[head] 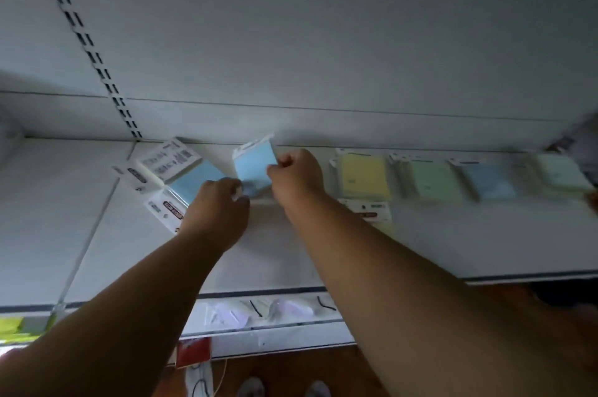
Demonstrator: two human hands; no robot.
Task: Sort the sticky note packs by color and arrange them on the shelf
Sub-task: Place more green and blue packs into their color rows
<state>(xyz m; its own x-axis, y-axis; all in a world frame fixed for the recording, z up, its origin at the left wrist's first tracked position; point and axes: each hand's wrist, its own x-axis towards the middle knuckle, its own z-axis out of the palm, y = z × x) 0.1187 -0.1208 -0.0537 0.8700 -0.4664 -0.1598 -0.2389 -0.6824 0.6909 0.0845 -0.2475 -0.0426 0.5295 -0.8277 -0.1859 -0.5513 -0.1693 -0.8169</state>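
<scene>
Blue sticky note pack (pixel 254 167) stands tilted up off the white shelf (pixel 291 244), near the back panel, pinched between both hands; pale blue pad with a white header card on top, print on the header too blurred to read. Right hand (pixel 299 171) is closed on the pack's right edge, fingers curled in a fist-like pinch. Left hand (pixel 216 205) is closed on the pack's lower left corner, fingertips touching it. Just left, a second blue pack (pixel 194 181) lies flat at an angle, back side of its white card up with barcode-like print, unreadable. Two more white header cards (pixel 165 210) lie beside and under it, each with a dark red oval logo, lettering not legible. Right of the hands, a row along the back of the shelf: yellow pack (pixel 364 175), pale green pack (pixel 432 180), another blue pack (pixel 488 183), and a light green pack (pixel 563 173) at the far right, all motion-blurred. In front of the yellow pack another header card (pixel 369 212) with a red logo shows, partly hidden by the right forearm. Slotted upright strip (pixel 87 44) runs up the back wall. Lower shelf holds clear-wrapped lilac items (pixel 233 314); a red tag (pixel 193 352) hangs below.
</scene>
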